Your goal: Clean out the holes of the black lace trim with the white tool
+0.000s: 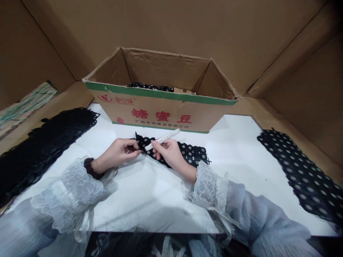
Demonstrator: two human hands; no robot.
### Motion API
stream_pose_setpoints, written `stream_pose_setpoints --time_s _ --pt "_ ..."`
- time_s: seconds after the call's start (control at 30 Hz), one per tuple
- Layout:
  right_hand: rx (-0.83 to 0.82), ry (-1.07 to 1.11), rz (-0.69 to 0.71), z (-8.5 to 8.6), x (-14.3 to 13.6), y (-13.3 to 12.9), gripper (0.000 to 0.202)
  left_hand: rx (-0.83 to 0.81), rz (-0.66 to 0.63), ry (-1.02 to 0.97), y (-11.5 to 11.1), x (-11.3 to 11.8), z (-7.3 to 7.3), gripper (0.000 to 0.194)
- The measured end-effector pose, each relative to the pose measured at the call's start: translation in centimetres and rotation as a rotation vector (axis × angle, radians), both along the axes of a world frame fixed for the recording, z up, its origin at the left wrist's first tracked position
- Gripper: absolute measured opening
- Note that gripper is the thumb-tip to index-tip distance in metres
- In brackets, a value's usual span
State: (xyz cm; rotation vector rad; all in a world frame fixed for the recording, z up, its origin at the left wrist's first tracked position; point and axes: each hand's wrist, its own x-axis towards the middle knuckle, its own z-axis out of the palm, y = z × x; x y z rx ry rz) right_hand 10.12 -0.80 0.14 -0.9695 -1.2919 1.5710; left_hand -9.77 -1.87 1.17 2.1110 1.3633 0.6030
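Note:
A black sheet of joined round parts with pale grey centres (190, 151) lies on the white tabletop in front of me. My left hand (122, 151) is closed in a pinch at the sheet's left end, with thumb and forefinger on its black edge. In my right hand (167, 151) is a slim white pen-like tool (168, 135), slanting up to the right. Its lower end points at the sheet, close to my left fingertips. The right fingers partly cover the middle of the sheet, so I cannot see the tool's tip clearly.
Behind the sheet stands an open cardboard box (160, 107) with a green rim, holding similar black parts (151, 86). Black sheets (50, 139) are heaped at the left, and dotted black sheets (300, 175) lie at the right. Cardboard walls (171, 25) enclose the white table (241, 150).

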Motion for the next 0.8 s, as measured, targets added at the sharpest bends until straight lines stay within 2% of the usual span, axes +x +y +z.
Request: stream_pose_setpoints --time_s 0.23,0.57,0.8 --pt "-0.021 -0.018 -0.010 0.11 -0.18 0.06 0.027 -0.142 0.011 -0.084 0.14 0.11 0.11 0.025" --pt "0.014 -0.042 -0.026 -0.48 -0.19 0.07 0.030 -0.145 -0.008 -0.127 0.02 0.23 0.16 0.025" --pt "0.030 -0.052 0.056 -0.30 -0.13 -0.05 0.029 -0.126 0.027 -0.136 -0.11 0.60 0.28 0.026"
